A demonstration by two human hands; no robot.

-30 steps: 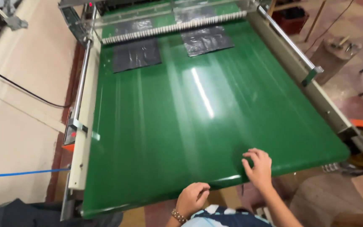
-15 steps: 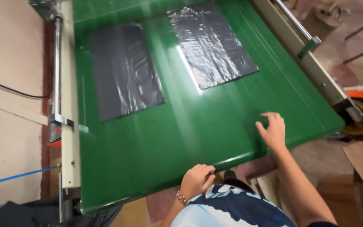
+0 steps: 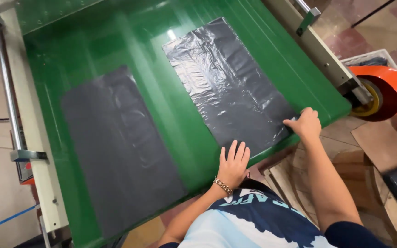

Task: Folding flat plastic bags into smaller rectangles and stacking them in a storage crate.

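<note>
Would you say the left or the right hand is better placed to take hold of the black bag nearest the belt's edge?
Probably the right hand: its fingers curl at the near corner of the right black bag, while the left hand lies flat on the green belt beside it.

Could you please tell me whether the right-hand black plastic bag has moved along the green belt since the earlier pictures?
Yes. The right-hand black bag has travelled down the green belt toward its near edge, where the right hand now touches it.
</note>
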